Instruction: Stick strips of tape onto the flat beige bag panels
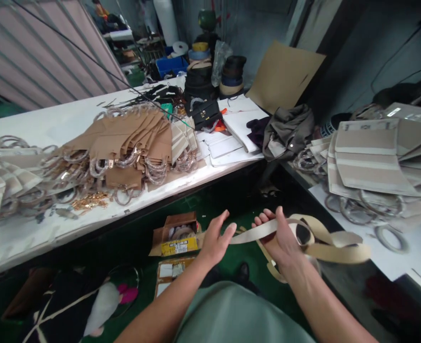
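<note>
l hand (pixel 215 238) open, fingers (pixel 225 225) spread & not curled on anything. beige webbing strap (pixel 253 234) starts right by that palm & runs across to r hand (pixel 280 238); looks like it passes behind l hand, can't tell if that palm touches it. r hand fingers (pixel 262 219) closed round the strap, gripping it, w/ the rest hanging past the fist to the right in loose loops (pixel 339 252). open cardboard box (pixel 175 233) on green floor (pixel 214 205) just left of l hand. white table (pixel 42 124) ahead on left w/ piled tan bag panels (pixel 125 143), clear rings (pixel 156 171) & gold chain bits (pixel 91 201). r side table (pixel 403 257) holds beige striped bag panels (pixel 371 157). black handbag (pixel 203 114) sits far end, near white card sheets (pixel 232 133).
</note>
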`<state>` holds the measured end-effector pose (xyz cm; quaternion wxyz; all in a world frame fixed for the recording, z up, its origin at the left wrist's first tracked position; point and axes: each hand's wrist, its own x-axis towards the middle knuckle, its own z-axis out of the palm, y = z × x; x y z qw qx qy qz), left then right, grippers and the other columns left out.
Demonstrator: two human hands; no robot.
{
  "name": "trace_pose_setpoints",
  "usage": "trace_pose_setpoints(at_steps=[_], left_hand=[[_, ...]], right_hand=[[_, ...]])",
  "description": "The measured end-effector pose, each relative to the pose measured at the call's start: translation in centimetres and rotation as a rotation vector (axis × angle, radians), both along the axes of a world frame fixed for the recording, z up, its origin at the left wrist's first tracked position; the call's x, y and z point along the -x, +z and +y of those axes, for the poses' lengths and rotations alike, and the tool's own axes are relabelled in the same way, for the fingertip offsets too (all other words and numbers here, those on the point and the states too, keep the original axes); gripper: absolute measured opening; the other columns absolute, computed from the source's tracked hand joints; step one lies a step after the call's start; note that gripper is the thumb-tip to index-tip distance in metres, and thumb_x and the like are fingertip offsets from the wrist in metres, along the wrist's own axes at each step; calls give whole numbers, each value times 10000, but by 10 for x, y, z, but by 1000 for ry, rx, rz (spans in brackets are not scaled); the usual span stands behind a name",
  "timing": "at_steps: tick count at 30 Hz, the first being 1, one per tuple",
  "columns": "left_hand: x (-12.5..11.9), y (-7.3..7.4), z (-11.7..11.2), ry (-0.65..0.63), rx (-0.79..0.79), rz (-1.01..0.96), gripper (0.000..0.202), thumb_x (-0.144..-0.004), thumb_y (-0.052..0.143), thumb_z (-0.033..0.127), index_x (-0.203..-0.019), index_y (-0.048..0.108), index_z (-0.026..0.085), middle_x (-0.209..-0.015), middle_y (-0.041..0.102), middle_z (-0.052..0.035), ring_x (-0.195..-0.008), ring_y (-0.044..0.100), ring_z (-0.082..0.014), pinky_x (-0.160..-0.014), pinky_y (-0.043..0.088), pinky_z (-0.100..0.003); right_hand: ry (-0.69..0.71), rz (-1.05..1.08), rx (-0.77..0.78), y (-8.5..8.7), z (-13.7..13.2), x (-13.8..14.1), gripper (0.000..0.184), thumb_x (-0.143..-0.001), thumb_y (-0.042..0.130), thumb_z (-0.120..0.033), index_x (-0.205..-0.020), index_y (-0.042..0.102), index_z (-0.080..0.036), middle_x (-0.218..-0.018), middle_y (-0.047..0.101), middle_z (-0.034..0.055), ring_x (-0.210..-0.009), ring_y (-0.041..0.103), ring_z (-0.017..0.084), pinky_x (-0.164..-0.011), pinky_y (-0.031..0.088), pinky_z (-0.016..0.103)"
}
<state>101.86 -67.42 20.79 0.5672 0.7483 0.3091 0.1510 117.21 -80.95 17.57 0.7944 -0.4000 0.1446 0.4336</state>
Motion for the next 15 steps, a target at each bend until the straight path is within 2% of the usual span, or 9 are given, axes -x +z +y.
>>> trace_pose_setpoints(at_steps=[2,4,5,7,10,12,15], left_hand=[[-2,-18,-1,-240,3,73,428,-974,563,482,-1269,704,204,-1263,735,-101,-1182,651,-280,-1052,473,-409],[-8,-22,-11,-428,35,75,372,-996,521,472,-1004,771,196,-1007,782,-62,-959,696,-241,-902,506,-340],[-12,-20,-17,-462,56,66,380,-999,513,456,-891,758,187,-890,767,-44,-857,687,-218,-819,501,-309],[-19,-16,-26,-414,98,54,371,-988,521,422,-779,702,175,-750,707,-17,-729,644,-186,-702,468,-273],[-25,-13,-30,-253,121,71,355,-976,525,424,-759,654,174,-709,661,-5,-667,608,-168,-627,437,-257],[-23,-15,-29,-192,68,98,372,-979,522,447,-752,643,179,-705,655,-8,-661,607,-168,-618,426,-257],[-14,-19,-28,-167,-86,117,363,-992,520,451,-787,655,184,-727,666,-12,-681,608,-169,-652,410,-266]], right_hand=[[-59,37,-4,8,3,0,387,-905,671,-648,-964,679,-266,-799,685,-2,-816,689,201,-874,618,403],[-78,37,5,12,6,5,417,-893,672,-667,-983,691,-260,-854,712,12,-875,698,202,-885,609,381],[-79,21,10,11,7,10,438,-878,685,-677,-1004,700,-258,-922,735,28,-944,702,211,-904,598,374],[-52,-18,0,7,7,24,499,-832,734,-687,-1072,713,-251,-1102,751,69,-1115,677,246,-941,574,379],[46,-36,-98,-3,4,50,646,-766,766,-726,-1186,715,-238,-1285,707,122,-1255,612,327,-971,548,457],[62,-76,-133,-9,5,64,675,-735,812,-691,-1221,716,-232,-1309,698,131,-1257,611,344,-1000,528,476],[8,-176,4,-14,12,71,510,-721,894,-515,-1091,764,-188,-1171,756,127,-1159,671,309,-1029,513,418]])
